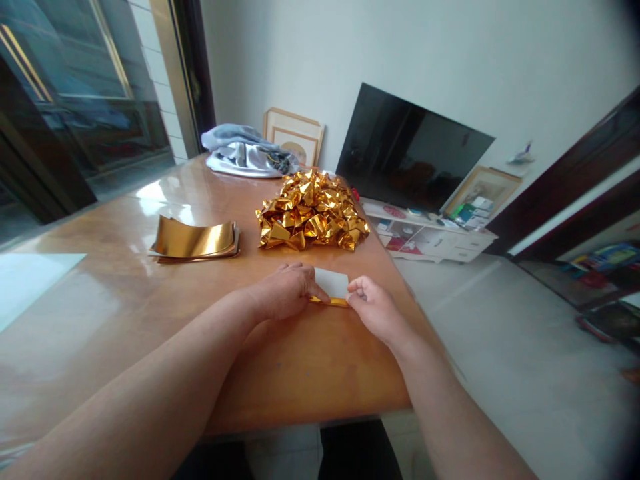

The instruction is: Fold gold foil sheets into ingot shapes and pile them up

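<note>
A small sheet of gold foil paper [332, 285], white side up, lies on the wooden table [150, 320] between my hands, its near edge folded so a gold strip shows. My left hand [283, 291] pinches the sheet's left end and my right hand [373, 303] pinches its right end. Behind them sits a pile of folded gold foil pieces [311, 212]. A stack of flat gold foil sheets [195, 239] lies further left.
A bundle of grey-white cloth [245, 152] rests at the table's far end, with framed pictures [295, 137] against the wall. Right of the table are a dark TV [410, 150] and a low white cabinet [430, 237]. The table's right edge is near my right hand.
</note>
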{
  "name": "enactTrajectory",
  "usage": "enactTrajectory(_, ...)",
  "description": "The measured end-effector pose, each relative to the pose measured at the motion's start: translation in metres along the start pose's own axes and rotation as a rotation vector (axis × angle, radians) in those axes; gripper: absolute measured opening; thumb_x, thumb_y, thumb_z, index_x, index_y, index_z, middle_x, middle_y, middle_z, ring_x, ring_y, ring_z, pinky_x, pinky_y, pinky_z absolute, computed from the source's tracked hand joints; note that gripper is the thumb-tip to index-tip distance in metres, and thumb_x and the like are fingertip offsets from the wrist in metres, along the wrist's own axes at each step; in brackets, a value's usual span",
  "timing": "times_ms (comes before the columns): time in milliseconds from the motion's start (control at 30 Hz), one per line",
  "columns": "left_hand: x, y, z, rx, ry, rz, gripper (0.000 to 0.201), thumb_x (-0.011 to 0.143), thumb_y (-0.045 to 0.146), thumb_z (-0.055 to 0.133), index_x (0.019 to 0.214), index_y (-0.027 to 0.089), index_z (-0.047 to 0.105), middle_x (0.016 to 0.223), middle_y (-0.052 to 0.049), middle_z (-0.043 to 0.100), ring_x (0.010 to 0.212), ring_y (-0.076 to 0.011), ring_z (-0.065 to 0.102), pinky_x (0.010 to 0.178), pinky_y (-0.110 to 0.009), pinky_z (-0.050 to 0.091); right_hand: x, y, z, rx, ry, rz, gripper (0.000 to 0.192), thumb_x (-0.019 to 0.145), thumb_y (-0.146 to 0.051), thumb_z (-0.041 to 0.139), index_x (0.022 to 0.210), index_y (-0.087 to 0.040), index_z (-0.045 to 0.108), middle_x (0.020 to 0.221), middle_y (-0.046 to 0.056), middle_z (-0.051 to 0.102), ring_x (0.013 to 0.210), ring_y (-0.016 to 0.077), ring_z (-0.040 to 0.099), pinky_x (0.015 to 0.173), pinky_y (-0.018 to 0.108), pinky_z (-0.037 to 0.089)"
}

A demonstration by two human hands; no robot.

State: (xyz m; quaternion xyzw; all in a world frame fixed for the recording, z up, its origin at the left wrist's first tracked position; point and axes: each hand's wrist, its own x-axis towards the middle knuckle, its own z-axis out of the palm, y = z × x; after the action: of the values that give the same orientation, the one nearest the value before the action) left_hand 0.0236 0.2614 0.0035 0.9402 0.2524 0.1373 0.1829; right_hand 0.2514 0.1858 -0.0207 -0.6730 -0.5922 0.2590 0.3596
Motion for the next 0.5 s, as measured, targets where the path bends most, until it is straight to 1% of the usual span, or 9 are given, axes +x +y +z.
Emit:
enactTrajectory(133, 0.0002, -0.0006, 0.0003, -0.008, 0.002, 0.0, 0.045, 0.083, 0.008, 0.055, 0.108, 0.039, 0.077, 0.1, -0.003, 0.065, 0.096, -0.019, 0.054, 0.089, -0.03, 0.038, -0.0008, -0.003, -0.0015, 0.023, 0.004, 0.018, 0.015, 0.08, -0.032, 0.058, 0.09, -0.021, 0.06, 0.082, 0.0, 0.065, 0.071, 0.0156, 0.058, 0.067, 0.027, 0.044)
enactTrajectory(267, 0.0005, -0.0006, -0.0002, -0.01, -0.001, -0.001, 0.046, 0.083, 0.008, 0.055, 0.109, 0.039, 0.077, 0.1, -0.003, 0.065, 0.095, -0.0185, 0.054, 0.088, -0.029, 0.038, -0.0019, -0.0062, -0.0047, 0.052, -0.003, 0.027, 0.014, 0.082, -0.033, 0.055, 0.086, -0.021, 0.059, 0.074, -0.002, 0.061, 0.069, 0.0152, 0.055, 0.065, 0.026, 0.042)
enactTrajectory(500, -0.0001, -0.0005, -0.0006, -0.018, 0.002, 0.014, 0.05, 0.081, 0.005, 0.053, 0.109, 0.039, 0.077, 0.1, -0.004, 0.065, 0.095, -0.0188, 0.054, 0.086, -0.029, 0.039, -0.0032, -0.0041, -0.0033, 0.089, -0.039, 0.017, 0.017, 0.08, -0.033, 0.059, 0.092, -0.021, 0.058, 0.082, 0.0, 0.064, 0.071, 0.0152, 0.057, 0.067, 0.026, 0.044)
